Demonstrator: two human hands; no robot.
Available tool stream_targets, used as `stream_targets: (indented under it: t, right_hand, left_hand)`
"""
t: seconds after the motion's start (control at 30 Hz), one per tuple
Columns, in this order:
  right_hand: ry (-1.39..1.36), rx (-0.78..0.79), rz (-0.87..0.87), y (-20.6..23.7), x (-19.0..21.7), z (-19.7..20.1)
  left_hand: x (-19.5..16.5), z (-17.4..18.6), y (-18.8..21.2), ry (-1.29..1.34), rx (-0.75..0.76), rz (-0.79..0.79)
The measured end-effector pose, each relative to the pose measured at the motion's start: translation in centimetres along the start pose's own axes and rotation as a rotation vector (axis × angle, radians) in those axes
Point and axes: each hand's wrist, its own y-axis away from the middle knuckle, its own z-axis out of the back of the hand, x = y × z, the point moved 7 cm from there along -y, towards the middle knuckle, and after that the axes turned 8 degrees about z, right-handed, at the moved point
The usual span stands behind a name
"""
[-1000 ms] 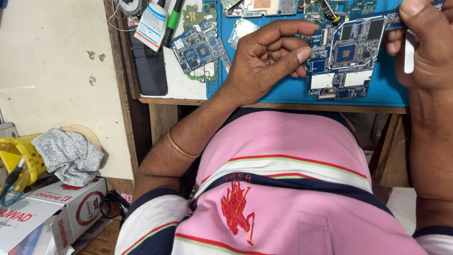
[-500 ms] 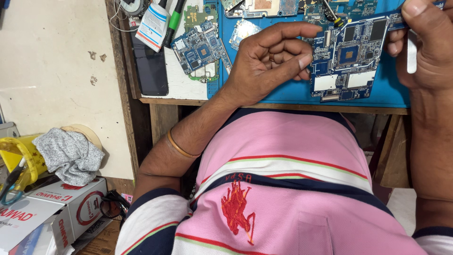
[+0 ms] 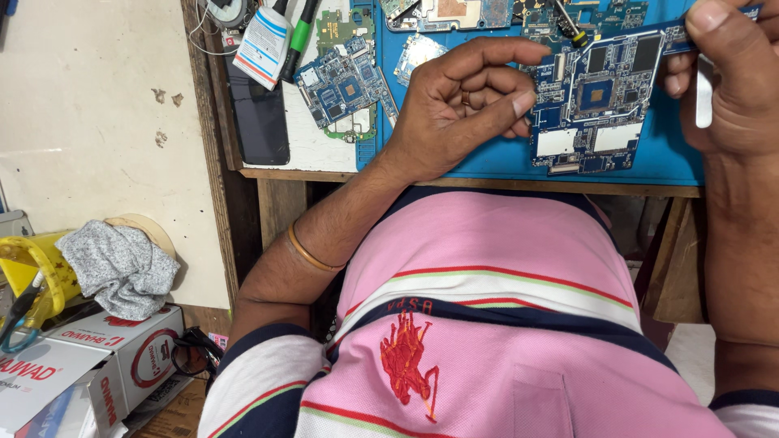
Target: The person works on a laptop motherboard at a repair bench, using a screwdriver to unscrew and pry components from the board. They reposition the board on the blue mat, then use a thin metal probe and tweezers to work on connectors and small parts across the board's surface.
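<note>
A large blue circuit board (image 3: 596, 101) lies on the blue work mat (image 3: 503, 158), near the mat's front edge and toward its right end, and both hands are on it. The left hand (image 3: 462, 105) rests on the mat just to the left of the board, fingers curled loosely inward with nothing inside them; the tip of its thumb touches the board's left edge, and the index finger reaches across to the board's upper left corner. A gold bangle (image 3: 312, 253) sits on that forearm, below the front edge of the wooden table (image 3: 454, 182). The right hand (image 3: 730, 77) is at the board's upper right corner, thumb pressed down over that corner so the board is pinched there, and the same hand carries a slim silvery tool (image 3: 703, 91) that runs down along its fingers; how the fingers close round the tool cannot be made out. Just above the board, at the mat's far edge, lies a small screwdriver with a yellow-and-black handle (image 3: 570, 24). A smaller blue circuit board (image 3: 345, 85) lies at the mat's left edge, overlapping a white sheet, and a black phone (image 3: 260, 118) lies face down near the table's left edge with a green-handled tool (image 3: 299, 36) beyond it. On the floor to the left, a grey cloth (image 3: 118, 268) is draped over a yellow container (image 3: 36, 272) beside a white cardboard box (image 3: 122, 349).
</note>
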Motion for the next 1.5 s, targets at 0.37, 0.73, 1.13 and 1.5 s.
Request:
stream_targets:
  t: [0.37, 0.73, 1.13, 1.5]
  right_hand:
    - [0.011, 0.018, 0.02, -0.1, -0.2, -0.1]
    - [-0.048, -0.044, -0.024, 0.0, -1.2, 0.7]
    - [0.076, -0.003, 0.088, 0.3, -0.1, 0.5]
    - [0.186, 0.077, 0.154, 0.4, 0.5, -0.1]
  left_hand:
    - [0.0, 0.1, 0.0, -0.025, -0.009, -0.017]
    - [-1.0, -0.3, -0.2, -0.089, 0.015, -0.032]
    - [-1.2, -0.4, -0.6, -0.162, -0.016, -0.056]
    - [-1.0, -0.3, -0.7, -0.174, -0.031, -0.064]
